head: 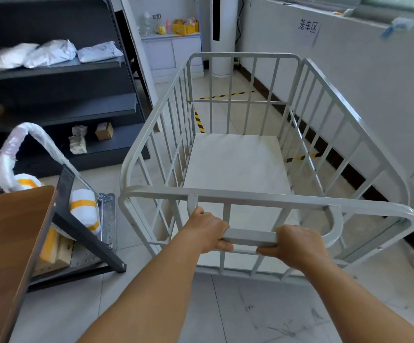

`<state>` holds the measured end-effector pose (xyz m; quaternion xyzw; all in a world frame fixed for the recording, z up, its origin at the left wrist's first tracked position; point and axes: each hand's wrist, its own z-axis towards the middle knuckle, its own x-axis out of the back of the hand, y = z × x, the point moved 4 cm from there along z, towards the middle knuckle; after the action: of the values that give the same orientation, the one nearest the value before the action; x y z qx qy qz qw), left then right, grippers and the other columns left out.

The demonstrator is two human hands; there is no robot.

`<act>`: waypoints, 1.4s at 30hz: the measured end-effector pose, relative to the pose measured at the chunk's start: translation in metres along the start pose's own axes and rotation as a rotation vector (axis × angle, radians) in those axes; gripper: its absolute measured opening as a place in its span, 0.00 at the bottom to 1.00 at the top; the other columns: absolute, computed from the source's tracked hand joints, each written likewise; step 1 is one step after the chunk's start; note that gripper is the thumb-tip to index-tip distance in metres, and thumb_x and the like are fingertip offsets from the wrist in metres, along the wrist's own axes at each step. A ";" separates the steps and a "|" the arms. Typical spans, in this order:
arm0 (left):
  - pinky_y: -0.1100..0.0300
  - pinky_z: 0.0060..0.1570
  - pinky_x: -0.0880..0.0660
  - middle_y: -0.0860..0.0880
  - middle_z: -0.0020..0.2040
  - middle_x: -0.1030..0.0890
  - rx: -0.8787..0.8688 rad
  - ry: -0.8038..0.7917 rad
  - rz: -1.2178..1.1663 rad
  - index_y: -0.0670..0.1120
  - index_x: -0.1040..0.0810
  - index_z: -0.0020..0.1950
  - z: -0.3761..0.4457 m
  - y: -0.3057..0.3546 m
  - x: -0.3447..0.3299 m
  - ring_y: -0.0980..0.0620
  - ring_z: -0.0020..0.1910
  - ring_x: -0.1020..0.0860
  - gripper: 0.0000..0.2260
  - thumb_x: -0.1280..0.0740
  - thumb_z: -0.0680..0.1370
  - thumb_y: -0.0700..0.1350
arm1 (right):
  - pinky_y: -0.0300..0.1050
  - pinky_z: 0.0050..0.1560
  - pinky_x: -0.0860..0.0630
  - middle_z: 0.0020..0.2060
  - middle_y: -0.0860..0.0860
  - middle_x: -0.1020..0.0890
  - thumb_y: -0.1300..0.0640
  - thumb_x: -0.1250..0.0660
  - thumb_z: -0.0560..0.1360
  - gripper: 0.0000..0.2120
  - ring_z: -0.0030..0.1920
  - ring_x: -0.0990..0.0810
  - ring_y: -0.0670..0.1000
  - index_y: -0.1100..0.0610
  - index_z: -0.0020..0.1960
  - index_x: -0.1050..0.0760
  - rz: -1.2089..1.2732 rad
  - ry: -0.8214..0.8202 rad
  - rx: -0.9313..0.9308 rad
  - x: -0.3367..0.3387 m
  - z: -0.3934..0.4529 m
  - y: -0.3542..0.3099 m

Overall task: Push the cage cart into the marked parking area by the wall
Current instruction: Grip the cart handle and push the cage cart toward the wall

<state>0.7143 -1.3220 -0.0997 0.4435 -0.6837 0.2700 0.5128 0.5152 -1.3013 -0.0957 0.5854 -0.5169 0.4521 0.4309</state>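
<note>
A light grey cage cart [151, 125] with barred sides and a bare floor panel stands in front of me, angled toward the wall on the right. My left hand [207, 229] and my right hand [293, 246] are both shut on the cart's handle bar [251, 237], side by side. Black-and-yellow striped floor tape [225, 95] marks a rectangle by the white wall [374, 82]. Seen through the bars, the cart's far end lies over part of that tape. A paper sign [307, 29] hangs on the wall above the marked area.
Dark shelving [52, 70] with white parcels stands at the left. A flat trolley with a wrapped handle [31, 142] and a brown tabletop [10, 243] sit close at the near left. A white floor-standing air conditioner [223, 38] and a cabinet stand at the back.
</note>
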 end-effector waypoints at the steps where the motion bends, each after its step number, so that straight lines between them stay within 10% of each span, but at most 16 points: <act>1: 0.54 0.54 0.39 0.50 0.42 0.20 -0.005 0.008 0.009 0.48 0.24 0.48 0.007 -0.008 0.004 0.48 0.46 0.27 0.21 0.38 0.75 0.66 | 0.44 0.41 0.31 0.39 0.46 0.20 0.25 0.39 0.66 0.28 0.43 0.20 0.51 0.49 0.45 0.24 -0.002 0.002 -0.004 0.003 0.010 -0.002; 42: 0.56 0.53 0.39 0.54 0.39 0.24 0.034 -0.017 -0.116 0.54 0.24 0.45 0.411 -0.241 0.176 0.49 0.46 0.31 0.11 0.36 0.76 0.60 | 0.45 0.42 0.32 0.37 0.46 0.23 0.27 0.36 0.66 0.27 0.43 0.21 0.52 0.50 0.44 0.25 0.060 -0.006 -0.038 0.110 0.495 0.038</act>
<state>0.7231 -1.8295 -0.0901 0.4933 -0.6566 0.2477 0.5139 0.5249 -1.8104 -0.0955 0.5626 -0.5441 0.4532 0.4266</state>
